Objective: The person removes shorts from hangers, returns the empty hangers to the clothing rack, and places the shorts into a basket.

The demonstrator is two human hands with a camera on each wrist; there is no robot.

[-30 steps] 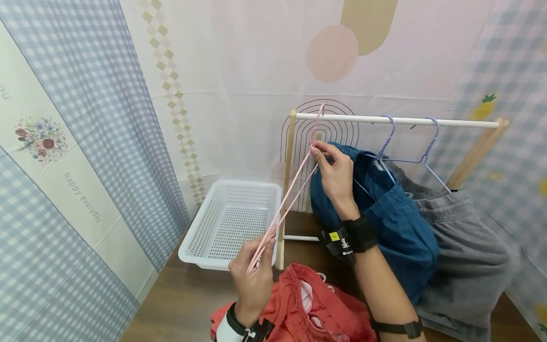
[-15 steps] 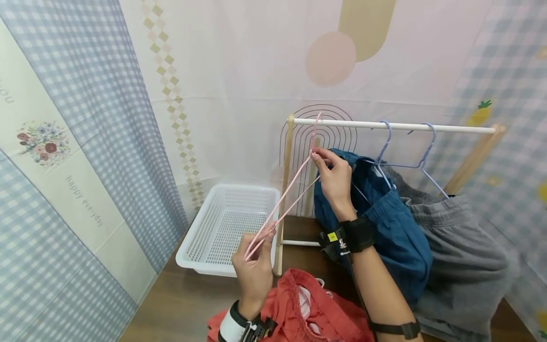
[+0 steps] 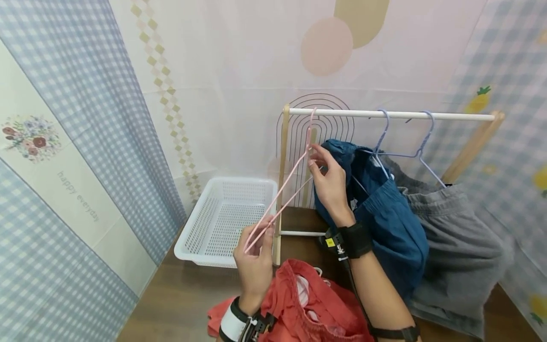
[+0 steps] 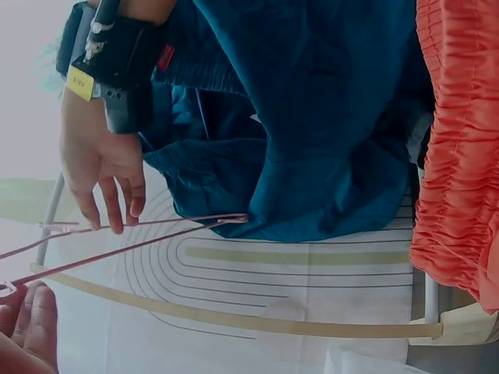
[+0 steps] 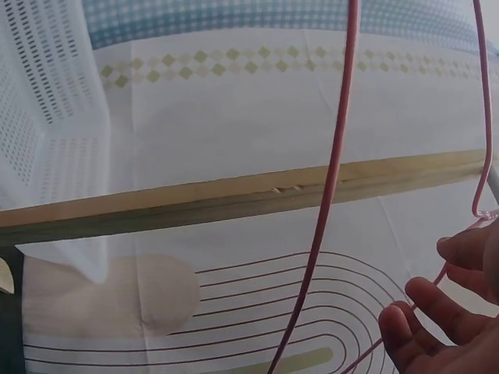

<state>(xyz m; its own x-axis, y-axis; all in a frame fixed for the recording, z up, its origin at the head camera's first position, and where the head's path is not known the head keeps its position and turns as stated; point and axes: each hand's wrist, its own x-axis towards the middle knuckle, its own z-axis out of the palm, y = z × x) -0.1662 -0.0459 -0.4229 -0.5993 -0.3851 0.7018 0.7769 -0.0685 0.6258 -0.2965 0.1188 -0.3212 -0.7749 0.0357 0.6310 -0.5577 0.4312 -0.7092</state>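
A pink wire hanger (image 3: 295, 168) slants across the head view, its hook overlapping the white rail (image 3: 346, 113) at the left end. My left hand (image 3: 255, 266) pinches the hanger's lower end between thumb and fingers; that hand shows only at the edge of the left wrist view (image 4: 31, 331). My right hand (image 3: 331, 183) is at the hanger's neck, fingertips right beside the wire. In the right wrist view the right hand's fingers (image 5: 429, 308) stand apart from each other with the wire passing between them. Red shorts (image 3: 282, 304) lie on the table below both hands.
Blue shorts (image 3: 397, 223) and grey shorts (image 3: 461, 251) hang on purple hangers (image 3: 382, 137) from the rack, right of my right hand. A white plastic basket (image 3: 188, 237) stands left of the rack's wooden post (image 3: 283, 156). Everything is on a brown table (image 3: 171, 294).
The hanger's hook has come down from above the rail to rail level. My right fingers have loosened at the neck. My left hand keeps hold of the lower end.
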